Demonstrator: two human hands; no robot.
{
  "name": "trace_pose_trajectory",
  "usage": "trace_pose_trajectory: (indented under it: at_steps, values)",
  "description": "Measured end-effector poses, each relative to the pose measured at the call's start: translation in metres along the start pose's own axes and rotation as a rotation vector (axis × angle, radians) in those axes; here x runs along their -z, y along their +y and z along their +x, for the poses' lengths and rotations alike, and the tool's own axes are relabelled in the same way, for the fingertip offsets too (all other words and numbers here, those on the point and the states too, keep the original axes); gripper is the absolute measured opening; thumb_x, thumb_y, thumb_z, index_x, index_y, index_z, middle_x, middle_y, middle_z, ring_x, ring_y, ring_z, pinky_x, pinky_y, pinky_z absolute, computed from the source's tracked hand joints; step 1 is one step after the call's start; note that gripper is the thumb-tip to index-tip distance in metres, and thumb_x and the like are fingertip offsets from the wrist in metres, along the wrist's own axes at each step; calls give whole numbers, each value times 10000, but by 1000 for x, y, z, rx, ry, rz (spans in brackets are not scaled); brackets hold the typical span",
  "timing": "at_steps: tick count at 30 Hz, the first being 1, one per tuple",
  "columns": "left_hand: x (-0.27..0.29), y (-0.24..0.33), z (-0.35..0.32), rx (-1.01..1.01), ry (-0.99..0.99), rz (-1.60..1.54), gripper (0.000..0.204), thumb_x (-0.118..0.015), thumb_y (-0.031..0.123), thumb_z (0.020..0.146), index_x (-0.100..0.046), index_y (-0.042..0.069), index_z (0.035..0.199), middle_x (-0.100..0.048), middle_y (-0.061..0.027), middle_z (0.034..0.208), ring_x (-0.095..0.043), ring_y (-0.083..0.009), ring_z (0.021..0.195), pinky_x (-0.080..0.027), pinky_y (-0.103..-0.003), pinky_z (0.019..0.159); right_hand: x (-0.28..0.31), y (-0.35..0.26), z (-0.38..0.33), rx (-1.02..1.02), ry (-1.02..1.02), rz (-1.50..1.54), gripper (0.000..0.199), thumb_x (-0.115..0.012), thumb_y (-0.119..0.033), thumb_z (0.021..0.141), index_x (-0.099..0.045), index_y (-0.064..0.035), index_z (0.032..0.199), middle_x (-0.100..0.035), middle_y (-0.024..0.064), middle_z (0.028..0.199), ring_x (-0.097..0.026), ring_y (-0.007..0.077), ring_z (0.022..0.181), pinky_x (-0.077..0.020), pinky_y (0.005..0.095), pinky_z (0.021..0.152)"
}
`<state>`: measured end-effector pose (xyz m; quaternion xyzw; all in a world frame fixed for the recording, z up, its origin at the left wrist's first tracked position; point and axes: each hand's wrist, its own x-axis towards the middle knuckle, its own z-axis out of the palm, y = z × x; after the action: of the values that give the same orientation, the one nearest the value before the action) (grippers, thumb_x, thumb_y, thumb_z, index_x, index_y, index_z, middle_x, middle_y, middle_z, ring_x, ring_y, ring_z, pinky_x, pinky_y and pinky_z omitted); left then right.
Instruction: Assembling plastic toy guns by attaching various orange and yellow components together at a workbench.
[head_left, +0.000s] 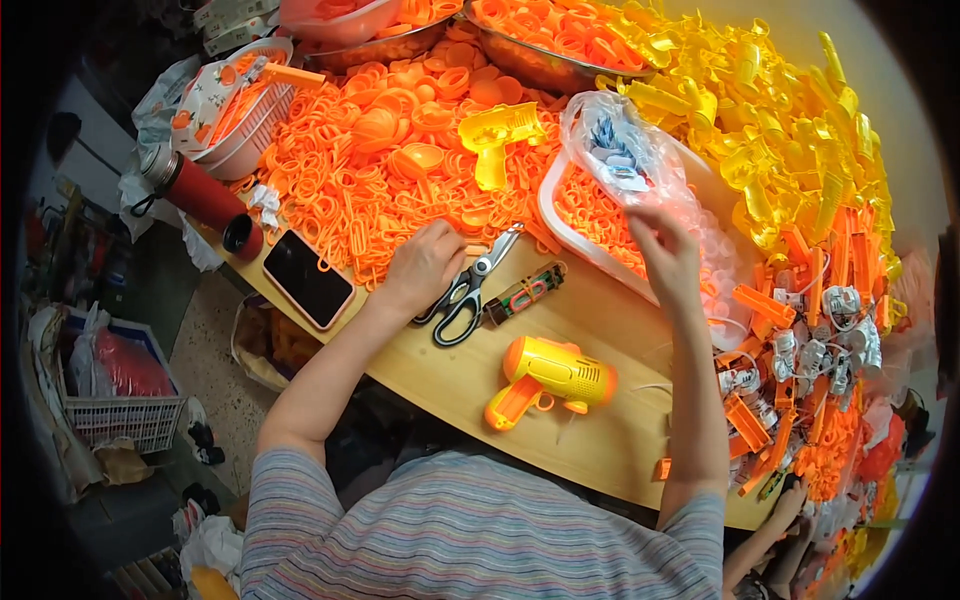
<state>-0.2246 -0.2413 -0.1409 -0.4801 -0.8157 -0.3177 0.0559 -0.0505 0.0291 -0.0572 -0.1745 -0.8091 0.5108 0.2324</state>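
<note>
My left hand is closed at the front edge of a heap of orange plastic parts. Its fingertips press together beside the scissors, and whatever they hold is hidden. Over the white tray of small orange pieces, my right hand is raised with fingers pinched, near a clear plastic bag; I cannot make out anything between them. A yellow and orange toy gun body lies on the table between my forearms. Behind the scissors' handles rests a small dark bundle with an orange band.
A yellow gun shell lies on the orange heap. Yellow shells pile up at back right, above orange parts with white-wrapped motors. A phone and red flask are at left. Another person's hand shows at lower right.
</note>
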Motion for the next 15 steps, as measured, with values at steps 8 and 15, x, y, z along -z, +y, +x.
trace_pose_trajectory:
  at_steps: [8,15]
  values:
    - [-4,2,3,-35,46,22,84,-696,84,816,-670,47,887,-595,-84,878,-632,-290,831,-519,-388,683,15,68,87,162,289,-820,261,-687,-232,805,-738,-10,934,-698,222,879,-684,324,775,-534,395,763]
    - [-1,0,4,82,110,-209,45,-651,36,851,-638,5,881,-586,-106,875,-632,-242,771,-505,-333,638,11,74,90,-89,290,-721,317,-735,-309,738,-722,-19,865,-693,189,902,-657,343,913,-515,407,838]
